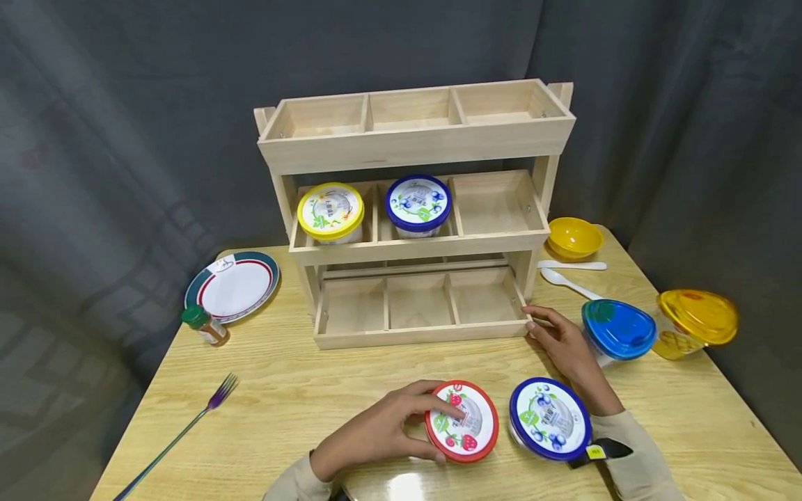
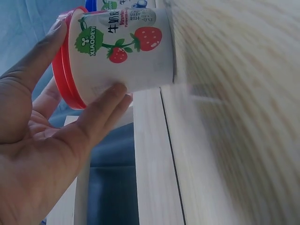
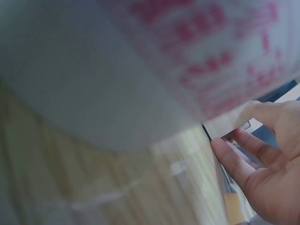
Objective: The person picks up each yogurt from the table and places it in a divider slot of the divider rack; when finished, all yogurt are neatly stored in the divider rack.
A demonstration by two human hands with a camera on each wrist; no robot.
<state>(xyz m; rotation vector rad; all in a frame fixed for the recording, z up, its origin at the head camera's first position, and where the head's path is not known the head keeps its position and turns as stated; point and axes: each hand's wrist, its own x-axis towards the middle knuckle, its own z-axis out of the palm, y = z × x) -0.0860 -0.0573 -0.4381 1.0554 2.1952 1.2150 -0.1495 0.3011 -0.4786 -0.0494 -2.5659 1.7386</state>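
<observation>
My left hand (image 1: 391, 428) holds a red-lidded strawberry tub (image 1: 473, 435) on the table, with one finger lying over its lid. In the left wrist view the thumb is at the red lid and other fingers rest along the tub's white side. My right hand (image 1: 567, 348) pinches the front right corner of the bottom tray of a three-tier wooden rack (image 1: 420, 337). In the right wrist view, a blurred white tub wall hides much of the scene beside that hand. A blue-lidded blueberry tub (image 1: 551, 419) stands by my right wrist.
The rack's middle tier holds a yellow-lidded tub (image 1: 331, 211) and another blue-lidded tub (image 1: 418, 203). At left are a plate (image 1: 238, 287), spice jar (image 1: 205, 325) and fork (image 1: 188, 426). At right are a yellow bowl (image 1: 574, 238), white utensils (image 1: 570, 282), blue-lidded container (image 1: 619, 330) and yellow container (image 1: 695, 320).
</observation>
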